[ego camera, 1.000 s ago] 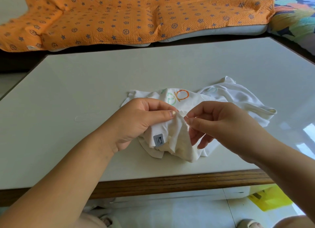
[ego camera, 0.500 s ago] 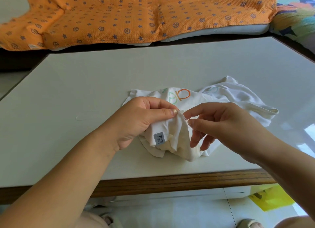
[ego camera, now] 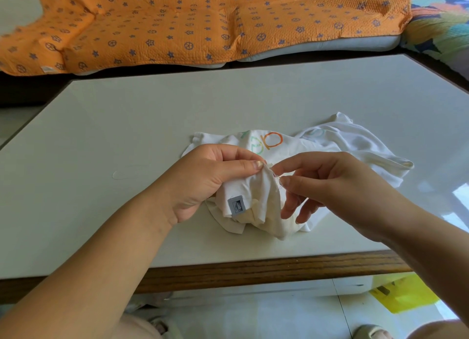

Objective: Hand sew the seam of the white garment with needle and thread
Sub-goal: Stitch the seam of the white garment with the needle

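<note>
The left hand (ego camera: pixel 203 179) pinched a raised fold of the garment (ego camera: pixel 355 146), its fingers (ego camera: pixel 243 165) clamped on the cloth above a grey label (ego camera: pixel 236 206). The right hand (ego camera: pixel 337 186) brought thumb and forefinger together at the fold's edge, apparently pinching a needle too thin to make out; faint thread (ego camera: pixel 276 177) showed there. The stitch would go best drawn gently, with the fold taut. The garment lay on the desk (ego camera: pixel 127 135), with a blanket (ego camera: pixel 177 21) beyond.
</note>
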